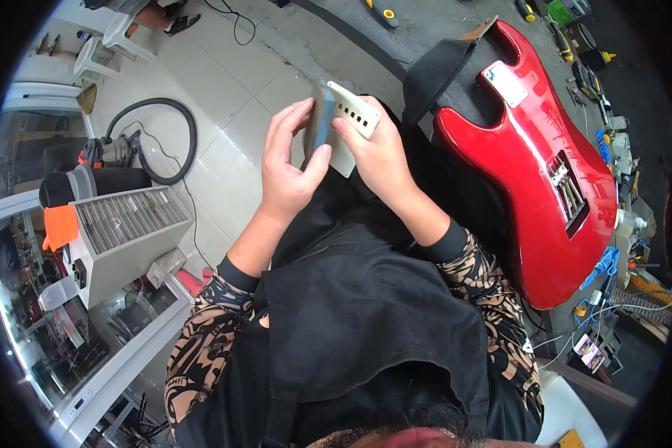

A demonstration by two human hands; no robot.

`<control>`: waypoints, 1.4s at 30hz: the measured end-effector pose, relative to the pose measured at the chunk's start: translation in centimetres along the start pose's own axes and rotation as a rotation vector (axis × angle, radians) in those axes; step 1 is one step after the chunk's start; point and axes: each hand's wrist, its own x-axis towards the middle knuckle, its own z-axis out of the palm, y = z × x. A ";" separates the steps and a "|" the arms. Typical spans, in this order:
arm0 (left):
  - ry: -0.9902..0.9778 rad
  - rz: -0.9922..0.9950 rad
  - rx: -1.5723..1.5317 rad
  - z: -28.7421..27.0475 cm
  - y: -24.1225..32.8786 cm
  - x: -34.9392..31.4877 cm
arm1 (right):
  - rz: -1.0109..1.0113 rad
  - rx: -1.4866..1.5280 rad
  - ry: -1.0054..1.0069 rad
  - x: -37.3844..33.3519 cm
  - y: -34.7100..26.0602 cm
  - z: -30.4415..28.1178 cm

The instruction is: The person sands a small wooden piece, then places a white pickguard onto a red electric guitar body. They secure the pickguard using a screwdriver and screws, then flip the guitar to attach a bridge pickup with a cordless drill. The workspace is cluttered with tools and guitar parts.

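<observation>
Above my lap, my left hand (287,179) is closed around a flat blue-grey block (322,123), fingers along its far side and thumb at its near edge. My right hand (384,157) pinches a cream guitar back plate (361,116) with a row of small rectangular slots. Its thumb lies on the plate's face, close to the slots. Plate and block stand on edge side by side; whether they touch I cannot tell. To the right, a glossy red electric guitar body (530,209) lies back up, its spring cavity uncovered and a metal neck plate (505,84) showing.
The guitar rests on a cluttered grey bench (455,26) with pliers, bottles and cables. A black curved tray-like piece (433,75) juts beside it. At left stand a vacuum cleaner with a black hose (190,142) and a slatted grey box (134,216). White stools (97,60) are farther back.
</observation>
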 end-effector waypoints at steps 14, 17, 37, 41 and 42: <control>0.049 0.316 0.465 0.2 0.8 0.2 | -0.099 -0.130 -0.017 -0.3 -3.3 -0.6; 0.087 0.170 0.493 -1.9 0.9 -0.3 | -0.068 0.057 0.024 0.1 -2.5 -1.2; -0.443 0.529 0.631 6.5 13.4 7.5 | -0.159 0.927 0.030 -4.0 -11.9 -5.1; -0.015 0.223 -0.227 6.0 9.1 7.9 | -0.399 0.458 -0.321 -5.5 -10.4 -1.3; 0.093 0.079 -0.517 6.0 9.0 7.9 | -0.481 0.085 -0.311 -5.9 -10.4 -0.7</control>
